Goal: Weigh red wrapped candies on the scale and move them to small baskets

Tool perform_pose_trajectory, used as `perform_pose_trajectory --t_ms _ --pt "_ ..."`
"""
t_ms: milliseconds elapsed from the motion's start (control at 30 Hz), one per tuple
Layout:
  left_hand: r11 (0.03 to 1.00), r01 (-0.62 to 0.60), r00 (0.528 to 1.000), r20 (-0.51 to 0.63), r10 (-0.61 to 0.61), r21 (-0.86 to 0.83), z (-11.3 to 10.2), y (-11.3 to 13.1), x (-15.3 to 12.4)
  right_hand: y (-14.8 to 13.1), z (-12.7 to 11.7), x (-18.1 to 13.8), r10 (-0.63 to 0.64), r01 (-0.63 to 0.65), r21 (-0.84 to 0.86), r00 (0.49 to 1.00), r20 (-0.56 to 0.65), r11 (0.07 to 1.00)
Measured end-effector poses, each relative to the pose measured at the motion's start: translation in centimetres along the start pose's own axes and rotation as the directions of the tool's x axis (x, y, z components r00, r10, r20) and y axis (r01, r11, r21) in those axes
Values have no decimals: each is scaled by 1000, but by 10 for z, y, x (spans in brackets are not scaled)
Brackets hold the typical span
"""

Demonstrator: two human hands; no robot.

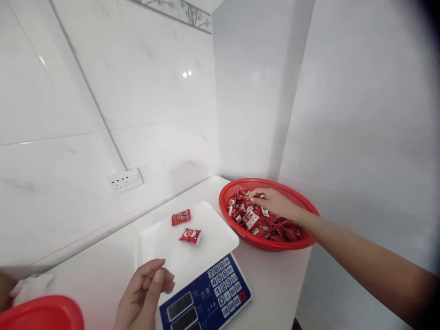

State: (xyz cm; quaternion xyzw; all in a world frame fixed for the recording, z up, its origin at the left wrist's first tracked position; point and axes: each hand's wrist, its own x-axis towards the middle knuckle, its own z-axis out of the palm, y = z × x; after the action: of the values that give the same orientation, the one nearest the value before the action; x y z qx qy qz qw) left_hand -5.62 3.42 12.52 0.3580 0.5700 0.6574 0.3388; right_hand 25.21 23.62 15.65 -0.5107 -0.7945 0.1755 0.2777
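My right hand point(271, 201) reaches over a red plastic basket point(311, 206) heaped with small red-wrapped candies point(252, 219). Its thumb and forefinger come together among the wrappers; what they pinch, if anything, cannot be made out. Two candies lie apart on the white pan point(209, 224) of a digital scale: a red packet point(181, 217) with dark print and a red-and-white packet point(190, 235) nearer me. Half curled in front of the pan, my left hand point(146, 293) has its thumb near the fingers and shows nothing in them. It partly covers the pan's near edge.
The scale's blue keypad panel point(206, 293) faces me, its displays dark. Another red container point(44, 311) stands at the lower left, beside some white plastic point(32, 286). A wall socket point(125, 180) sits above the white table point(275, 275), which meets walls behind and right.
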Motion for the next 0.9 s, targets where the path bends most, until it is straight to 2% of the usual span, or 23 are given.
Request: perform_pose_trajectory --t_ms 167,267,333,367,467,567,733,900 --pt "999 -42 999 -10 42 17 -2 9 -7 -63 36 0 -162 117 239 970 180 964" --pt "997 -81 996 -35 80 -21 -5 12 -9 -102 57 3 -322 187 411 902 289 892" --pt "993 -113 993 -43 111 -44 -9 13 -8 -121 70 8 -409 242 445 852 328 862" --pt "990 -132 990 -47 130 -55 -12 13 -8 -126 76 11 -413 245 434 841 349 867" --pt "980 -183 982 -65 178 -79 -18 15 -7 -132 90 23 -292 155 350 876 383 924" --pt "971 -214 975 -86 206 -102 -22 17 -6 -127 96 35 -172 56 318 919 354 947" --pt "976 -197 980 -58 192 -94 -22 17 -7 -124 99 51 -53 -61 319 939 339 946" --pt "977 -195 980 -58 191 -80 -22 16 -7 -121 101 57 -6 -88 321 960 279 943"
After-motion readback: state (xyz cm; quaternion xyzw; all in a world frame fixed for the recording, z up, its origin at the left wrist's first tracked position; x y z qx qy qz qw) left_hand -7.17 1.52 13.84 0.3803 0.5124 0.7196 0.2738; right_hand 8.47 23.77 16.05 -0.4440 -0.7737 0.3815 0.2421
